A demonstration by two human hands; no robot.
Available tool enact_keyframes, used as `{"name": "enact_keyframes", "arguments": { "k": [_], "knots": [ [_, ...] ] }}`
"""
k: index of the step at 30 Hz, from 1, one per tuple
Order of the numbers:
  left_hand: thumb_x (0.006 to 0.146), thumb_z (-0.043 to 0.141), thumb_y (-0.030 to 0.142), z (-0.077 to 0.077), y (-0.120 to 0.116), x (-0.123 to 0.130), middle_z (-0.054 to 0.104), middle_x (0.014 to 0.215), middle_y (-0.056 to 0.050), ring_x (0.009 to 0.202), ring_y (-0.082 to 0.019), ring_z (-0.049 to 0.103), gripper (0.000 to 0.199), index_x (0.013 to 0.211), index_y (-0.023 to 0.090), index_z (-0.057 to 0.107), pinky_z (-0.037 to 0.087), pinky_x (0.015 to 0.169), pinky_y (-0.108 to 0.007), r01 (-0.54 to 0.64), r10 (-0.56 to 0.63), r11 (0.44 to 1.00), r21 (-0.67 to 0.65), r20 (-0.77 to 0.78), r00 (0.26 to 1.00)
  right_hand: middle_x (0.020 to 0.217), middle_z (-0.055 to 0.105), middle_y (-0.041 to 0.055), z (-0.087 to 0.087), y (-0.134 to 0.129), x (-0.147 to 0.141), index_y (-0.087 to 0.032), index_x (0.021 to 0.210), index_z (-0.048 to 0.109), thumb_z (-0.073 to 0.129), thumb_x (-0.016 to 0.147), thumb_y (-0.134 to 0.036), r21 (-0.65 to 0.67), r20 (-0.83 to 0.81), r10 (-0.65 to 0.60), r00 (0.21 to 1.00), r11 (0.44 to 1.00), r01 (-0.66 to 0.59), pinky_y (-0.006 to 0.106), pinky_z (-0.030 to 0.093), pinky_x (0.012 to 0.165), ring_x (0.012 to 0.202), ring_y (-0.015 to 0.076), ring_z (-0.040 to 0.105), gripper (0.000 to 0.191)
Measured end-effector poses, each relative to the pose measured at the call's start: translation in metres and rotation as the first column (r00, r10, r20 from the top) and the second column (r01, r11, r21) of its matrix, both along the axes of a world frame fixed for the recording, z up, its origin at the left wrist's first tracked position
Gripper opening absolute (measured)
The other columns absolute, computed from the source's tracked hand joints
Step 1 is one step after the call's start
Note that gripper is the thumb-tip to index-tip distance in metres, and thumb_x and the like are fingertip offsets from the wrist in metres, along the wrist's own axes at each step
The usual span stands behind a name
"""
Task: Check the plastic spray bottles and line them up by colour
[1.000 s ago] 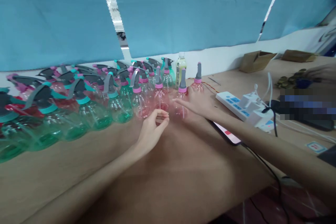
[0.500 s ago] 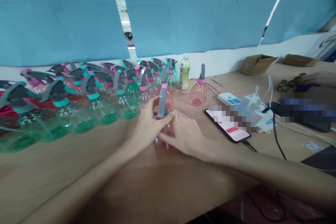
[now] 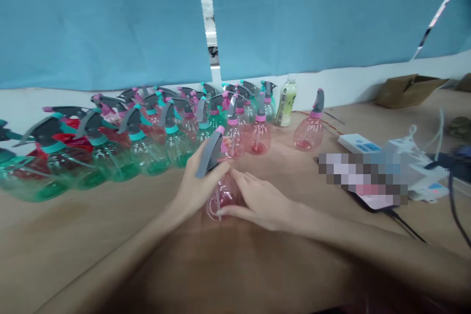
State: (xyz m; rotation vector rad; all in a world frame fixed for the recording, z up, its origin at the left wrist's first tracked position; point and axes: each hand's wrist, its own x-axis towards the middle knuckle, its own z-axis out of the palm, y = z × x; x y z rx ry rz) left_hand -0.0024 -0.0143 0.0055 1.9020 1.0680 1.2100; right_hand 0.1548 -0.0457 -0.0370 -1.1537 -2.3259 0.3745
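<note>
In front of you is the table [image 3: 55, 235], and most of what stands on it is the crowd of spray bottles [image 3: 147, 157] along your left side and centre. Green tint gathers in the bases of the nearer ones; whether that is liquid or coloured plastic, you cannot tell. The front row counts six with teal collars and, at its right end, two with pink collars; those behind overlap too much to count.

Far right sits one cardboard box [image 3: 408, 92], its inside hidden from you, with part of another brown piece [image 3: 464, 83] at the edge.

One pink spray bottle [image 3: 225, 194] is in your hands, just in front of the crowd, its grey head leaning. One tube runs down inside; you cannot tell whether there is liquid. Your left hand [image 3: 195, 179] has its fingers wrapped around the bottle beneath the head, and your right hand [image 3: 259, 201] grips the body between thumb and fingers.

One more pink bottle [image 3: 308, 132] stands apart to your right, and near it one capped drink bottle [image 3: 287, 101], its fill unclear. Nearer you lies one phone [image 3: 379, 200], partly blurred.
</note>
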Motion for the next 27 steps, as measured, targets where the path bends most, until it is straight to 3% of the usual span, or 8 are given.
{"name": "enact_keyframes", "arguments": {
  "k": [2, 4, 7, 10, 13, 18, 27],
  "knots": [
    [0.076, 0.056, 0.016, 0.0, 0.0, -0.005, 0.059, 0.123, -0.006, 0.106, -0.021, 0.058, 0.047, 0.123, 0.023, 0.053, 0.045, 0.094, -0.038, 0.001, -0.001, 1.0, -0.013, 0.015, 1.0, 0.123, 0.059, 0.0178, 0.002, 0.01, 0.014, -0.011, 0.133, 0.042, 0.036, 0.088, -0.063, -0.004, 0.052, 0.047, 0.998, 0.999, -0.047, 0.051, 0.045, 0.092, 0.112, 0.032, 0.055, 0.069],
    [0.075, 0.056, 0.016, 0.0, 0.001, -0.007, 0.06, 0.122, -0.005, 0.104, -0.02, 0.059, 0.049, 0.123, 0.024, 0.053, 0.044, 0.094, -0.037, 0.005, -0.005, 1.0, -0.006, 0.015, 1.0, 0.128, 0.056, 0.0179, -0.004, 0.021, 0.03, -0.011, 0.13, 0.047, 0.034, 0.091, -0.06, -0.041, 0.067, -0.011, 0.998, 0.999, 0.014, 0.05, 0.043, 0.096, 0.116, 0.0307, 0.053, 0.064],
    [0.073, 0.054, 0.014, -0.003, 0.003, -0.008, 0.065, 0.099, -0.001, 0.082, -0.015, 0.06, 0.048, 0.12, 0.025, 0.055, 0.048, 0.078, -0.03, -0.026, 0.026, 1.0, 0.012, -0.005, 1.0, 0.134, 0.052, 0.0158, -0.025, 0.036, 0.05, -0.013, 0.13, 0.05, 0.035, 0.092, -0.057, -0.044, 0.087, -0.036, 0.996, 0.998, 0.04, 0.048, 0.039, 0.103, 0.123, 0.028, 0.049, 0.06],
    [0.071, 0.053, 0.015, -0.007, 0.006, -0.005, 0.058, 0.071, 0.003, 0.061, -0.012, 0.05, 0.031, 0.099, 0.022, 0.062, 0.042, 0.058, -0.025, -0.082, 0.082, 0.997, 0.015, -0.032, 0.996, 0.14, 0.046, 0.0155, -0.048, 0.042, 0.062, -0.015, 0.132, 0.049, 0.04, 0.089, -0.059, -0.007, 0.122, -0.033, 0.992, 0.999, 0.034, 0.048, 0.036, 0.106, 0.13, 0.028, 0.042, 0.062],
    [0.069, 0.053, 0.017, -0.011, 0.009, -0.001, 0.054, 0.067, 0.003, 0.059, -0.011, 0.047, 0.01, 0.077, 0.019, 0.058, 0.038, 0.054, -0.024, -0.089, 0.09, 0.996, 0.014, -0.029, 0.996, 0.143, 0.043, 0.0148, -0.061, 0.042, 0.065, -0.015, 0.135, 0.047, 0.043, 0.087, -0.06, 0.022, 0.141, -0.041, 0.989, 0.999, 0.038, 0.048, 0.031, 0.109, 0.134, 0.0272, 0.036, 0.066],
    [0.069, 0.052, 0.017, -0.011, 0.009, 0.001, 0.061, 0.077, 0.001, 0.069, -0.014, 0.055, 0.017, 0.083, 0.02, 0.06, 0.045, 0.066, -0.027, -0.004, 0.003, 0.999, -0.041, -0.031, 1.0, 0.144, 0.041, 0.013, -0.064, 0.041, 0.064, -0.014, 0.135, 0.047, 0.043, 0.087, -0.059, 0.023, 0.148, -0.044, 0.988, 0.999, 0.041, 0.046, 0.029, 0.111, 0.135, 0.0253, 0.034, 0.066],
    [0.067, 0.049, 0.018, -0.002, 0.007, -0.002, 0.054, 0.066, 0.003, 0.058, -0.012, 0.048, 0.014, 0.079, 0.018, 0.055, 0.037, 0.054, -0.025, 0.064, -0.072, 0.995, -0.078, -0.103, 0.992, 0.146, 0.039, 0.0092, -0.067, 0.041, 0.064, -0.019, 0.137, 0.044, 0.045, 0.088, -0.056, 0.027, 0.12, -0.048, 0.992, 0.999, 0.045, 0.046, 0.03, 0.111, 0.135, 0.0237, 0.034, 0.062]
  ]
}}
